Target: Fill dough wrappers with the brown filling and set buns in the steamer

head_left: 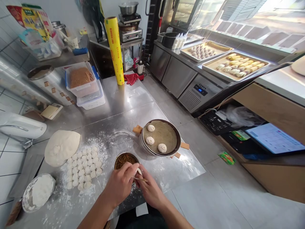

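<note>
My left hand [122, 182] and my right hand [148, 185] meet over the near side of a metal bowl [126, 156] of dark brown filling. Between them a small white dough bun [138, 172] is pinched by the fingers of both. A thin light-coloured stick [141, 179] pokes out just below the dough; which hand grips it is unclear. Beyond the bowl to the right, a round steamer [170, 128] with a mesh liner carries three pleated buns [162, 148]. Left of my hands, several small dough pieces [83, 167] lie in rows on flour, beside a large dough lump [62, 148].
A flour bowl [38, 192] and a wide-bladed knife [26, 175] lie at the left. Farther back stand plastic tubs [82, 79] and a yellow upright roll [114, 51]. The steel table [128, 119] ends right of the steamer. Trays of pastries [235, 65] rest on the counter opposite.
</note>
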A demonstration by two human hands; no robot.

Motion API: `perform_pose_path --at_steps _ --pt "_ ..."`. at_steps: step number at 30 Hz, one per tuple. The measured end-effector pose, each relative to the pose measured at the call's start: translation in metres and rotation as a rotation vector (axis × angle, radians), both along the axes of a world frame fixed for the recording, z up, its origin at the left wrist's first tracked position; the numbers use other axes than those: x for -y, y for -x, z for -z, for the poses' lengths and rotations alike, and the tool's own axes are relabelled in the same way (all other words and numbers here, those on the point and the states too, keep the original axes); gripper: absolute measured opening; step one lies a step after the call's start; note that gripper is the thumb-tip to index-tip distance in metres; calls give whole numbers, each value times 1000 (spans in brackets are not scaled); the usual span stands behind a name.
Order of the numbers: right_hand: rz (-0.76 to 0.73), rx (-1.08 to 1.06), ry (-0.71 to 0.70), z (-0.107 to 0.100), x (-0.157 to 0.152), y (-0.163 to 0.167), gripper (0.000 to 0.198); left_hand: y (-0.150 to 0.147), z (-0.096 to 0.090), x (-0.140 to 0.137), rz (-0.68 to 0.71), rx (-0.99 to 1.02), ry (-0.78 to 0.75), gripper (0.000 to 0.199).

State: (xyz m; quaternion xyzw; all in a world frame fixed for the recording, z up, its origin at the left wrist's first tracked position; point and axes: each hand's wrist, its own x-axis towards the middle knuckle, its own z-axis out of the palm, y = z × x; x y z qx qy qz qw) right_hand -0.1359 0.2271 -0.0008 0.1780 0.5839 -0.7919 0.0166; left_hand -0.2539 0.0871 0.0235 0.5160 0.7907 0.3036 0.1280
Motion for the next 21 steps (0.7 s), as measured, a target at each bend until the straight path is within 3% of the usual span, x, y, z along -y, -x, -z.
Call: perform_pose_path --at_steps 8,13,18,21 --pt "-19 2 -5 -12 -6 1 21 0 0 0 47 18 21 29" --pt "-13 23 66 -12 -8 -7 32 1 -6 0 -20 79 17 24" --pt "13 -3 84 -4 -3 -11 38 -6 -8 -4 10 47 -13 36" --pt "30 7 70 0 -2 -13 38 -10 -6 -4 7 35 22 26"
